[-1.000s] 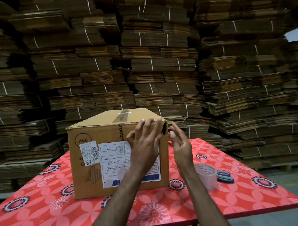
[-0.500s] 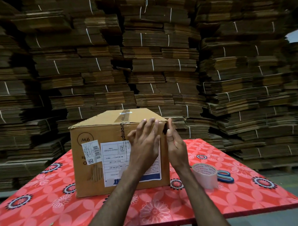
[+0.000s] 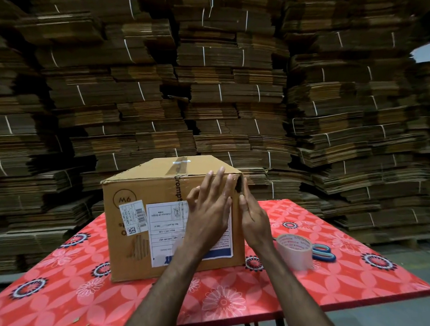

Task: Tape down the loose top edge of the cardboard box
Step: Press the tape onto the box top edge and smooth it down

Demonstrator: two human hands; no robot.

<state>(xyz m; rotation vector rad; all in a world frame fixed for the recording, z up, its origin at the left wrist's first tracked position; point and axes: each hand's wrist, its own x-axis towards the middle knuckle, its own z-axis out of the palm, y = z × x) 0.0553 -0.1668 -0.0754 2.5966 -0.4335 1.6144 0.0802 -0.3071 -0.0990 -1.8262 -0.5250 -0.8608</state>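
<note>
Head view. Cardboard box (image 3: 162, 218): on the floral-clothed table (image 3: 67, 297), toward its far edge, upper right front corner torn open.
Step judged: smoothing clear tape round that corner. Best rubbed firmly from the middle outward, wrapped tight over the edge so no bubbles lift.
Left hand (image 3: 208, 212): flat on the front face, fingers spread, gripping nothing.
Right hand (image 3: 253, 217): open, edge-on against the corner, pressing, holding nothing.
Tape roll (image 3: 295, 251) and scissors (image 3: 323, 251): near the table's right edge.

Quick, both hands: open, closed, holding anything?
Left hand: open, flat against the cardboard box front, holding nothing.
Right hand: open, pressed on the box's right corner, holding nothing.
</note>
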